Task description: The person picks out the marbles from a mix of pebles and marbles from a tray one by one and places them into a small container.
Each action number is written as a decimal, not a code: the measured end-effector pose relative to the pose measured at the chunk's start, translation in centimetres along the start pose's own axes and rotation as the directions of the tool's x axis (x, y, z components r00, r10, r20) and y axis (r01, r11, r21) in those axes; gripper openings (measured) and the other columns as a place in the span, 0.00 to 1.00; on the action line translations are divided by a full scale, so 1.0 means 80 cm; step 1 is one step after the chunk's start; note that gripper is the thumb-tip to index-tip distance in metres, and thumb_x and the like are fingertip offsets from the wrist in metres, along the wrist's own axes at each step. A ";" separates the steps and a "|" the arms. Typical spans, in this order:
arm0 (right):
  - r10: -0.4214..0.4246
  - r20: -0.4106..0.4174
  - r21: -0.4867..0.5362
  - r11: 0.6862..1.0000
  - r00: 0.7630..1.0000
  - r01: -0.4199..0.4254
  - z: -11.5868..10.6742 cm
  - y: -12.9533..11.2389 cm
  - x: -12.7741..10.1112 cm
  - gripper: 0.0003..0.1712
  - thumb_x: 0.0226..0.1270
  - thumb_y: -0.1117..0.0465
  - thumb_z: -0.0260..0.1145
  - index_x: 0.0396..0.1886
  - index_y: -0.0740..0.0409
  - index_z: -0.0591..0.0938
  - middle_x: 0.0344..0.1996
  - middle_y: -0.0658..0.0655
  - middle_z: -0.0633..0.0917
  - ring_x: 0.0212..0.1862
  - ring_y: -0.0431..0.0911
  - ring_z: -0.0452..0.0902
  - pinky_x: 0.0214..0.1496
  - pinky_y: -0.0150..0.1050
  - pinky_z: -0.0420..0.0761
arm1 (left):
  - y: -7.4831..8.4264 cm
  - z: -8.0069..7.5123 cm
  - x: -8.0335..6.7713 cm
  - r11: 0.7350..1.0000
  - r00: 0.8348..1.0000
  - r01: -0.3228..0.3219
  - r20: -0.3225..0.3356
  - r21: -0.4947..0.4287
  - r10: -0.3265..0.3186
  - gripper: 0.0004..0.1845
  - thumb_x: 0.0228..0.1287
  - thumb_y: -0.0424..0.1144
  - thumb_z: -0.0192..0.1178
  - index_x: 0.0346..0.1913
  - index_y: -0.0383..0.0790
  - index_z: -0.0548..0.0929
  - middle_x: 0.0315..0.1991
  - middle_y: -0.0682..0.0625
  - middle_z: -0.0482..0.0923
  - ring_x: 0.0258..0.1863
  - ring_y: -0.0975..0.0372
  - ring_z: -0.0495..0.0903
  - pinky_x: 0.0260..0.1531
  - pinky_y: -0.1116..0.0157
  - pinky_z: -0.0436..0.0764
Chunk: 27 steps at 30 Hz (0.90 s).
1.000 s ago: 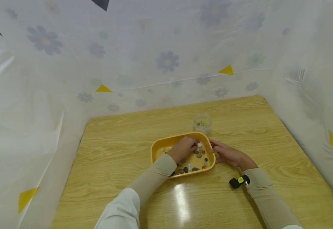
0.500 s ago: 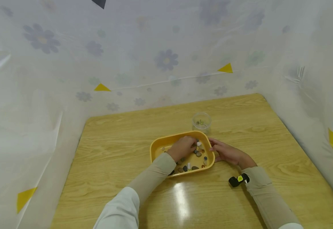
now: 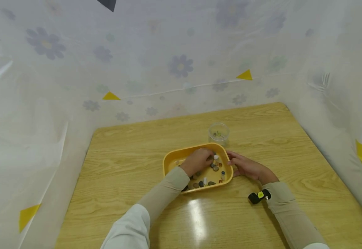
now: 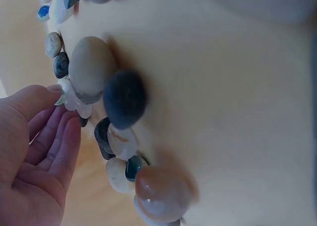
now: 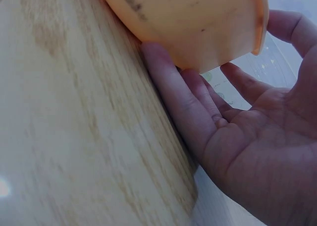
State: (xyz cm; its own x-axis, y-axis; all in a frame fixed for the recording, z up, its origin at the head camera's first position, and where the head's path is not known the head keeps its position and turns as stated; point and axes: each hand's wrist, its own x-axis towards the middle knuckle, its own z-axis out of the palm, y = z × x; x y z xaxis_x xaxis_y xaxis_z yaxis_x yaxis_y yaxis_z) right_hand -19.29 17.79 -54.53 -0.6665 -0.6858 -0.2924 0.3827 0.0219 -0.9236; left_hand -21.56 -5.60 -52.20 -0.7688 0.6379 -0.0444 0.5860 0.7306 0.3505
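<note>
Left grip [image 3: 197, 162] has its fingertips nearly together on a pale green bit [image 4: 60, 100] in the tray [image 3: 181, 153]; can't tell if it's caught, and the stones [image 4: 92, 65] crowding it could knock it loose. Right grip [image 3: 251, 169], loosely spread, touches the tray's end. Beyond both: jar [image 3: 218, 140], wood worktop [image 3: 131, 159], flowery sheeting [image 3: 137, 52].

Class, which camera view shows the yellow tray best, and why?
The head view: it shows most of the yellow tray, rim included. The left wrist shows only its inside with stones; the right wrist, part of its outer wall.
</note>
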 end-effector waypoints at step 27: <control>0.004 0.000 -0.003 1.000 1.000 -0.004 -0.001 0.002 0.001 0.34 0.73 0.63 0.46 0.74 0.50 0.46 0.70 0.64 0.50 0.60 0.58 0.66 0.50 0.56 0.75 | 0.009 -0.049 -0.004 0.996 0.970 0.045 -0.235 -0.081 -0.063 0.12 0.67 0.43 0.56 0.49 0.44 0.81 0.41 0.55 0.77 0.37 0.69 0.73 0.36 0.72 0.75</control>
State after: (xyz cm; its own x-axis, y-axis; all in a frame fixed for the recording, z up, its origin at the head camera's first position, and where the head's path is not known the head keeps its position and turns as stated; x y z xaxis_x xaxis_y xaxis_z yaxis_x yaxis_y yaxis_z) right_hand -19.29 17.78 -54.74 -0.6648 -0.6857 -0.2963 0.3839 0.0266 -0.9230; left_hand -21.92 -6.27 -48.26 -0.8429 0.5154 0.1548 0.5280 0.7364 0.4230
